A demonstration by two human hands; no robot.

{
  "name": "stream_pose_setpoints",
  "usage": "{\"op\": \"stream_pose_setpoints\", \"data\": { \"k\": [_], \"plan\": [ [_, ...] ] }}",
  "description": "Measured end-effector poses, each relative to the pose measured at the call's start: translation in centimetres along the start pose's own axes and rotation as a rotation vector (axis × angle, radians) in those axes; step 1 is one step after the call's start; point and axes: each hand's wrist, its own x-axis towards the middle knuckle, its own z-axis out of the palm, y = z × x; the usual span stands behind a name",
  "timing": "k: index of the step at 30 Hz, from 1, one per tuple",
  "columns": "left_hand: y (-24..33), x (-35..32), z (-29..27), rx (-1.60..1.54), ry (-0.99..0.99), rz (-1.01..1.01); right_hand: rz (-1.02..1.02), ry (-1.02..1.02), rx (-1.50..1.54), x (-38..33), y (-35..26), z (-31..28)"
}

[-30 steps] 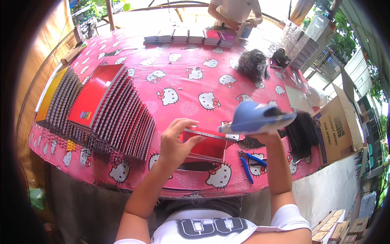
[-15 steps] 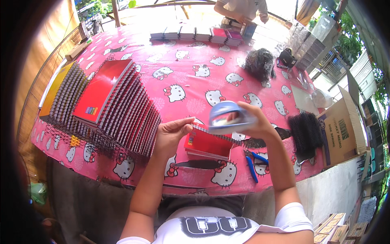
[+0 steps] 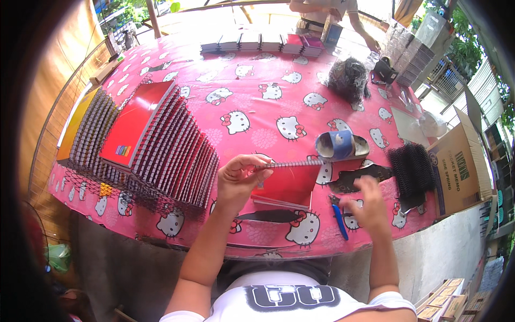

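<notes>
My left hand (image 3: 240, 178) grips the spiral edge of a red notebook (image 3: 288, 184), tilting it up over a few more red notebooks lying on the pink cat-print tablecloth (image 3: 257, 102). A blue sandal (image 3: 341, 145) rests at the far right end of the notebook's wire spine. My right hand (image 3: 366, 206) hovers with fingers spread and nothing in it, above blue-handled pliers (image 3: 339, 220) near the table's front edge. A long dark flat piece (image 3: 268, 216) lies in front of the notebook.
Fanned rows of red spiral notebooks (image 3: 161, 142) fill the left side. Black spiral coils (image 3: 412, 170) and an open cardboard box (image 3: 461, 161) sit at right. A dark tangle of coils (image 3: 348, 79) and stacked notebooks (image 3: 257, 42) lie at the back, where another person (image 3: 322, 13) stands.
My right hand has let go of the blue sandal, which now rests on the notebook's spine, and has dropped toward the pliers. My left hand still holds the red notebook.
</notes>
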Motion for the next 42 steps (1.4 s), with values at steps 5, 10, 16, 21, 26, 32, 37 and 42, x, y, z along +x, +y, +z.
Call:
{"op": "stream_pose_setpoints", "data": {
  "k": [5, 10, 16, 21, 26, 32, 37, 42],
  "plan": [
    [0.9, 0.5, 3.1, -0.141, 0.227, -0.123, -0.013, 0.018, -0.022, -5.5, -2.5, 1.1],
    [2.5, -0.2, 4.8, 0.119, 0.215, 0.153, 0.021, 0.121, 0.302, -4.3, -4.3, 0.0],
    [3.8, -1.5, 6.9, 0.515, 0.193, 0.611, -0.295, 0.257, 0.522, -1.1, -11.2, -2.4],
    [4.1, -2.3, 6.4, 0.605, 0.153, 0.671, -0.274, 0.220, 0.641, -0.5, -13.4, -1.7],
    [4.5, -2.1, 6.6, 0.641, 0.209, 0.737, -0.260, 0.343, 0.645, -0.8, -13.3, -1.4],
    [4.8, -2.2, 6.2, 0.709, 0.126, 0.789, 0.108, -0.404, 1.619, -0.4, -11.7, -0.1],
    [5.9, -2.0, 4.8, 0.806, 0.081, 0.875, 0.095, -0.402, 1.524, -0.8, -11.4, -0.3],
    [8.5, -1.9, 3.9, 0.830, 0.124, 0.813, 0.030, 0.126, 0.132, -3.4, -2.4, 1.4]
  ]
}}
